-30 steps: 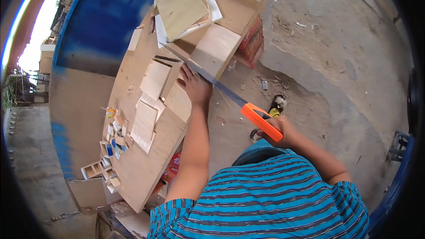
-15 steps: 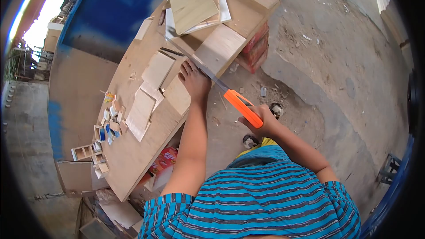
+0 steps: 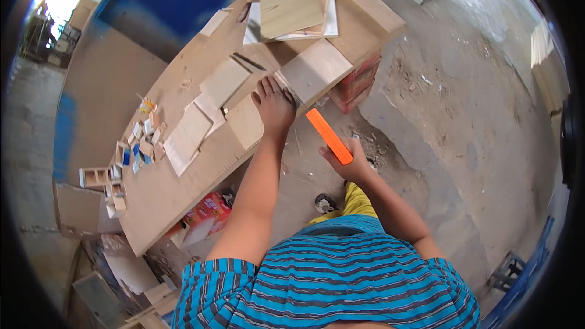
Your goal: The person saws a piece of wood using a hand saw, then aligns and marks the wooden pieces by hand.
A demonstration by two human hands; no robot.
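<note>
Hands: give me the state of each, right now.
Left hand: open, palm down on the board.
Right hand: closed around the orange handle.

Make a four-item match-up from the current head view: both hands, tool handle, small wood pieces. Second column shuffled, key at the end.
Column 1
1. Left hand
2. Right hand
3. Tool handle
4. Small wood pieces

Column 2
A. Bright orange
B. Heaped by the table's edge, on the left of the picture
C. Closed in a grip, away from the tabletop
D. Resting on the wood, fingers pointing away from the wearer

Pairs: 1-D, 2-C, 3-A, 4-B
</note>
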